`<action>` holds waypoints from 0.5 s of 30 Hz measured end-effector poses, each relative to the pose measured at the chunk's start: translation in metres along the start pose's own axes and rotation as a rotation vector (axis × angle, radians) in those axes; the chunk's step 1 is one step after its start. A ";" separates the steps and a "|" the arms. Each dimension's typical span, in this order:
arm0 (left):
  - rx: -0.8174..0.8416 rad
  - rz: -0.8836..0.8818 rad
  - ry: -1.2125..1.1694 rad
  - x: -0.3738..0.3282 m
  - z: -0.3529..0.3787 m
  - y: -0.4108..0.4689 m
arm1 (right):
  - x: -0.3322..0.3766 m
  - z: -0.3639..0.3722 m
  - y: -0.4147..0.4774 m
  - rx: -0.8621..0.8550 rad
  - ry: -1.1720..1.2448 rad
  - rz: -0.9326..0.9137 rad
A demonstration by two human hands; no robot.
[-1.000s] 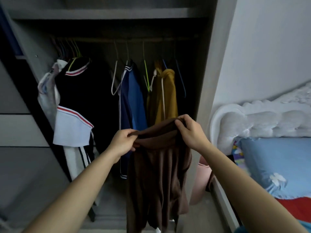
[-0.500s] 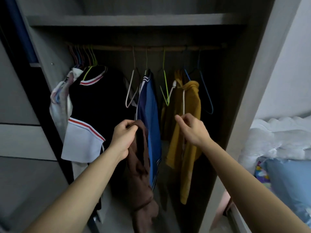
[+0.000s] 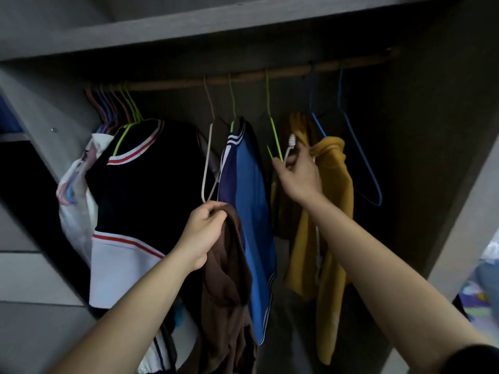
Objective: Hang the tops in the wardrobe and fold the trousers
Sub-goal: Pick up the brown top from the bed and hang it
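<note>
A brown top point(image 3: 229, 287) hangs limp from my left hand point(image 3: 206, 228), which grips its upper edge low in the middle of the open wardrobe. My right hand point(image 3: 299, 174) is raised higher, its fingers pinched on the lower end of an empty green wire hanger point(image 3: 274, 133) that hangs from the wooden rail point(image 3: 243, 76). Just behind that hand is a yellow hooded top point(image 3: 332, 211) on a blue hanger, with a white drawstring end beside my fingertips.
On the rail hang a black top with red and white trim point(image 3: 140, 195), a blue top point(image 3: 245, 201), an empty white hanger point(image 3: 208, 163) and an empty blue hanger point(image 3: 361, 157). Several bunched hangers point(image 3: 113, 109) sit far left. A shelf point(image 3: 189, 31) runs overhead.
My right hand let go of the brown top and rose to the green hanger. The brown top now hangs from my left hand alone. The view turned up into the wardrobe.
</note>
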State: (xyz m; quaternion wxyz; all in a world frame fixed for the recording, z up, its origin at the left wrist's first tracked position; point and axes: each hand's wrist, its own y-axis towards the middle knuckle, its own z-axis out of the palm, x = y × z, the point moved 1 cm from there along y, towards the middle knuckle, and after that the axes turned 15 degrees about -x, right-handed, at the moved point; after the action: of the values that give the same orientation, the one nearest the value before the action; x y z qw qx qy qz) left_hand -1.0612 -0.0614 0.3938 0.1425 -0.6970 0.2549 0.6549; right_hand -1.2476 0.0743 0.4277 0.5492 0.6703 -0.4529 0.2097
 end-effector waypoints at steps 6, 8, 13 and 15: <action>0.158 0.009 -0.024 0.004 0.004 0.023 | 0.026 0.001 0.000 -0.212 -0.017 -0.036; 0.233 0.033 -0.020 0.008 0.002 0.028 | 0.035 -0.004 -0.008 -0.284 0.002 -0.017; 0.386 0.046 -0.048 0.024 -0.014 0.042 | 0.049 -0.022 -0.046 -0.380 0.141 0.046; 0.435 0.057 -0.056 0.030 -0.021 0.046 | 0.044 -0.025 -0.078 -0.368 0.116 0.078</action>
State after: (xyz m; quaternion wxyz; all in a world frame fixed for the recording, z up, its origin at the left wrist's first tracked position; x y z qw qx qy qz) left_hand -1.0679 -0.1162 0.3723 0.2779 -0.6237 0.4058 0.6075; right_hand -1.1544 0.0793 0.4270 0.6792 0.5273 -0.4766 0.1828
